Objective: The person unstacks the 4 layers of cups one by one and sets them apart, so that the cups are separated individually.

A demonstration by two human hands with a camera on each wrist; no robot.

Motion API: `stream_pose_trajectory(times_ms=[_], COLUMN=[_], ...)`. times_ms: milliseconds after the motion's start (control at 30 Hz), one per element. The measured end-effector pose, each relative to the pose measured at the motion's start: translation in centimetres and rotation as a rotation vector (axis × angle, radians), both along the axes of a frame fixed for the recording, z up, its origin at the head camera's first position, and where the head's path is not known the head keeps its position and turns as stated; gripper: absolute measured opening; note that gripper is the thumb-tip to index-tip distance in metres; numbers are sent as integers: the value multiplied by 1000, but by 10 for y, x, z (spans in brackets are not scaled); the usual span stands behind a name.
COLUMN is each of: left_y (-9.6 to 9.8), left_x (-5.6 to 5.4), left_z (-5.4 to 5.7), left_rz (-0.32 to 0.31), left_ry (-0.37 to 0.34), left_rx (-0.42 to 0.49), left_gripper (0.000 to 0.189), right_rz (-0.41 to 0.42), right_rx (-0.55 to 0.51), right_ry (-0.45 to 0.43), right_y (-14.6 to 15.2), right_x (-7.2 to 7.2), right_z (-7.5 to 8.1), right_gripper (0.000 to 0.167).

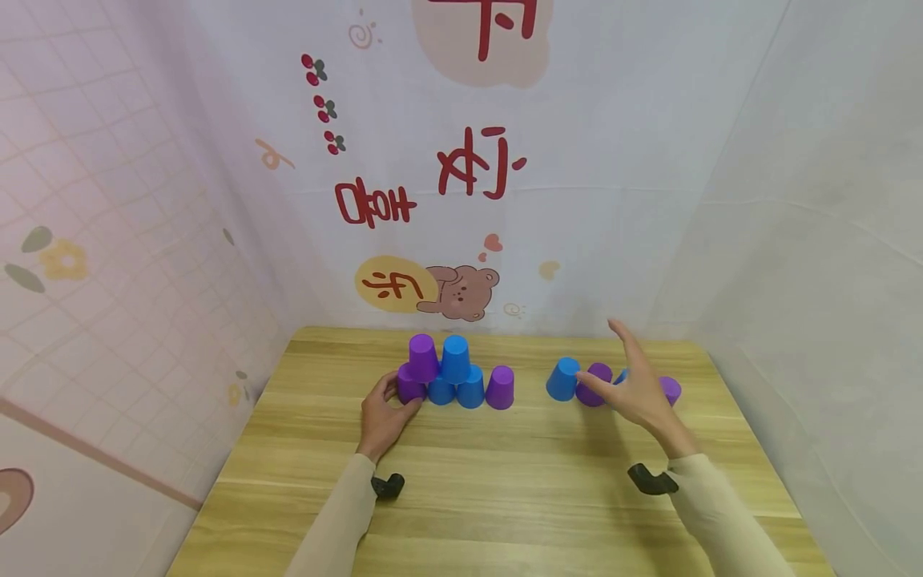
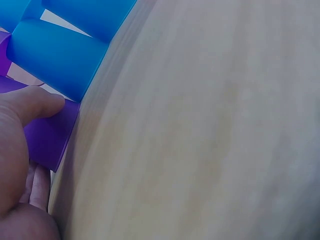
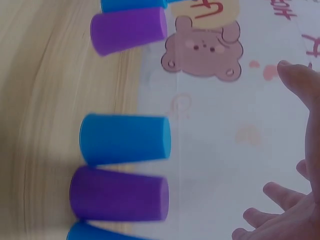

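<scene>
My left hand [image 1: 385,417] holds the purple cup [image 1: 411,387] at the left end of a row of upside-down cups, thumb on the near side and fingers behind. In the left wrist view the thumb [image 2: 42,104] lies on that cup's wall. Beside it stand two blue cups [image 1: 471,389] and a purple cup [image 1: 500,389]. On top sit another purple cup [image 1: 423,358] and a blue cup [image 1: 456,361]. My right hand [image 1: 638,393], fingers spread and holding nothing, is raised over a second row with a blue cup [image 1: 563,380] and a purple cup [image 3: 120,195].
At the right end of the second row is a purple cup [image 1: 671,390], with a blue one partly hidden behind my right hand. All stand on a wooden table [image 1: 490,489] before a printed white backdrop [image 1: 613,240]. Curtains [image 1: 822,280] hang close on both sides.
</scene>
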State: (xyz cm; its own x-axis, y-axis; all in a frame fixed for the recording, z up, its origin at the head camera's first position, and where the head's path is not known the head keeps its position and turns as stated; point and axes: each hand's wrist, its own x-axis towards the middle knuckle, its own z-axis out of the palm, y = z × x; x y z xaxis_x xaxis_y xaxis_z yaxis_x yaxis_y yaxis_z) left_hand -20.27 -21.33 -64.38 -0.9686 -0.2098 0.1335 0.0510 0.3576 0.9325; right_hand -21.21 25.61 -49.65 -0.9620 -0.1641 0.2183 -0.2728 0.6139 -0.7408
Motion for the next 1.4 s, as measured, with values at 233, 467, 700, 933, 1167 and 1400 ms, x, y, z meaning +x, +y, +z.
stream_pose_trajectory(times_ms=[233,467,700,933,1167,1400], left_y=[1,1,2,1,1,1], left_x=[1,-1,-1,0,1,1], left_z=[3,3,1,2,4,3], left_rz=[-3,-3,-7,-9,-3,0], left_ry=[-18,-26,-27,-19,-27,-32], left_rx=[9,6,7,7,17,1], left_gripper=[73,73,73,72,73,73], right_rz=[52,78,137,162,195,246], right_rx=[-5,7,-36,-80,-62,-81], right_ry=[16,48,29,-15,-23,-38], right_y=[-25,-54,-85,-117,-146,-170], right_x=[-8,-11,-15,-20,-22,-24], right_z=[-2,-1,-4,-7,-10,-14], right_gripper=[115,110,110,111,111,110])
